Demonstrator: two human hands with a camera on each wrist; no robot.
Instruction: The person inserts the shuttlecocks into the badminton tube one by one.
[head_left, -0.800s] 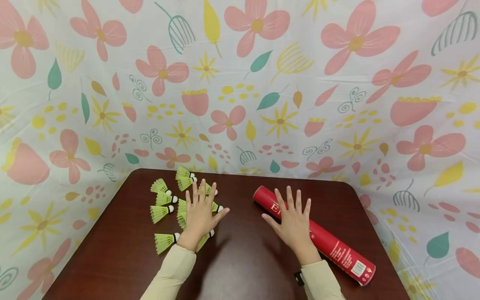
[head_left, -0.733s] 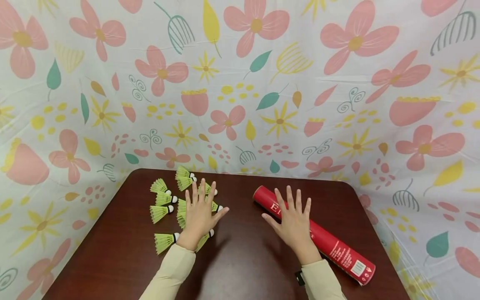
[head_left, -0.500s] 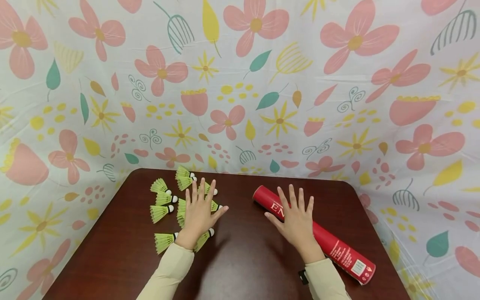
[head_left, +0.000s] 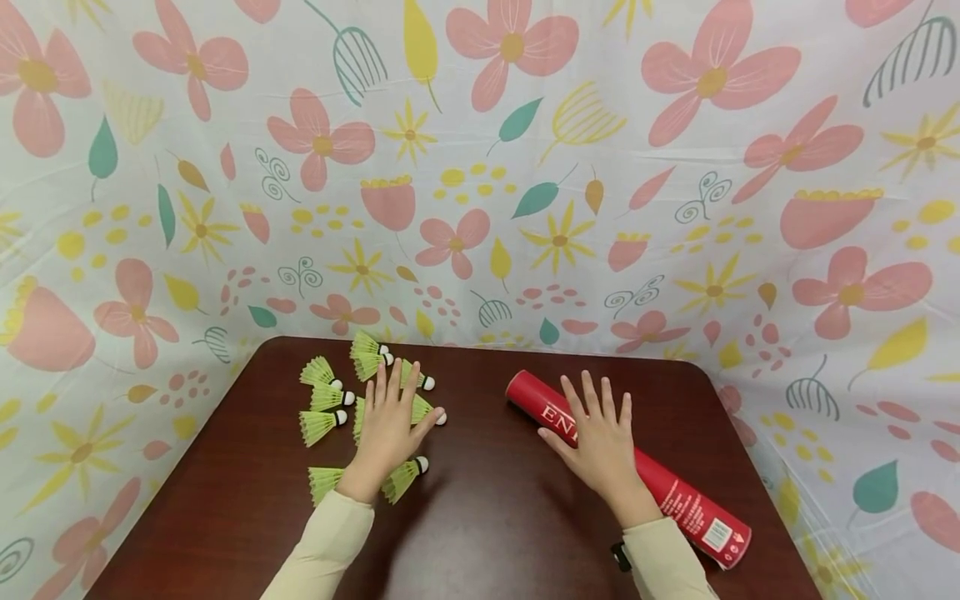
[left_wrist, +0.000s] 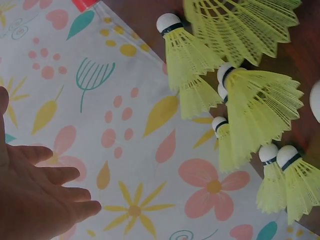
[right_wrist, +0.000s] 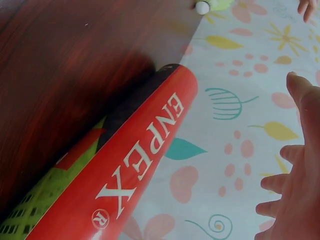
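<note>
The shuttlecocks (head_left: pixel 322 427) lie grouped on the left of the table (head_left: pixel 480 508), the tube (head_left: pixel 670 492) slantwise on its right — far end toward the middle, near end toward the right edge. The left hand (head_left: pixel 387 433) is above the shuttlecocks, the right hand (head_left: pixel 602 446) above the tube; a cloth (head_left: pixel 480 200) hangs behind the table.
</note>
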